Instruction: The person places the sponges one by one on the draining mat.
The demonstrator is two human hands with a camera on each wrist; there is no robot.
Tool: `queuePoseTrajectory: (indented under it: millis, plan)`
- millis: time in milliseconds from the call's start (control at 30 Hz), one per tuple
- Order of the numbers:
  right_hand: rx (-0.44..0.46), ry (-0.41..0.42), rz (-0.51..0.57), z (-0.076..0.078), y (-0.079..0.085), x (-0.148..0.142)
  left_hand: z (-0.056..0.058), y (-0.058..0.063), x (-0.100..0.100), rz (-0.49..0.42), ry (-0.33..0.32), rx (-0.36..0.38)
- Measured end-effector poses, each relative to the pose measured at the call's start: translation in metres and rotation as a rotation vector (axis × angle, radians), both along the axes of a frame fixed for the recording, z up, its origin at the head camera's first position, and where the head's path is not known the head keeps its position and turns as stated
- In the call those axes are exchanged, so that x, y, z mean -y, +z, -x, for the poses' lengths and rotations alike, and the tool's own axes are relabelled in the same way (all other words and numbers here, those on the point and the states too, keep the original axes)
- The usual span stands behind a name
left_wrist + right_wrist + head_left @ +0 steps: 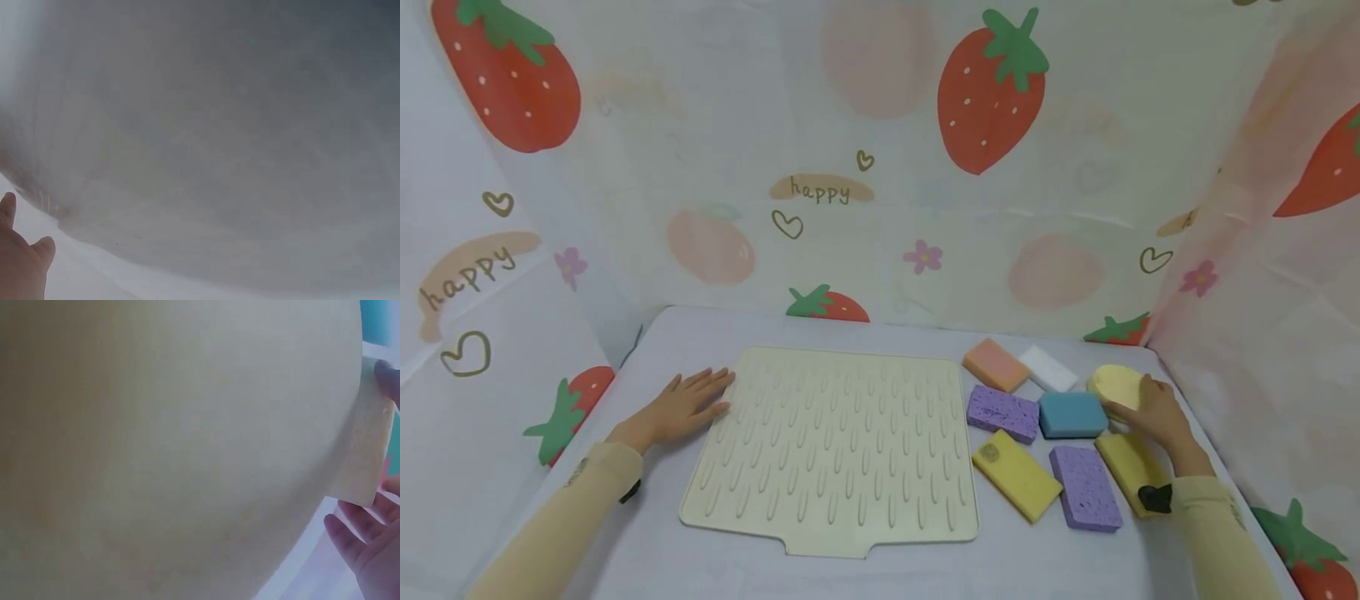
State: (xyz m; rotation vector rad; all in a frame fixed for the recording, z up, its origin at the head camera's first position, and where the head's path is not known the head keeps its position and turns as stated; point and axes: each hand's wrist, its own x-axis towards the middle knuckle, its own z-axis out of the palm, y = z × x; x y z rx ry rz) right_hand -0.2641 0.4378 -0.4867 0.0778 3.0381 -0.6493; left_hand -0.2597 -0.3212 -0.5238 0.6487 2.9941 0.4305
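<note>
Sponge, round and pale yellow: at the far right of the white-covered counter, held between the thumb and fingers of my right hand; cannot tell whether lifted. Blue sponge just beside it. My left hand, fingers extended and holding nothing, lies at the ridged mat's left edge

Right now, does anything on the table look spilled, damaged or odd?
Nothing looks spilled or plainly damaged. One oddity in the head view: the yellow sponge nearest the ribbed mat has a darker round mark toward its upper-left end; whether print or stain, I cannot tell.
</note>
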Motion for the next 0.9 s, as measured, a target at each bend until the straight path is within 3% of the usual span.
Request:
queuePoseTrajectory:
  millis: [367,900]
  plan:
    - [-0.102,-0.055,0.019,0.002,-0.002,-0.007,-0.002,0.001,0.002,-0.018,-0.009,0.009]
    - [-0.161,-0.080,0.054,0.006,0.018,-0.001,-0.006,0.003,0.001,-0.015,-0.030,-0.013]
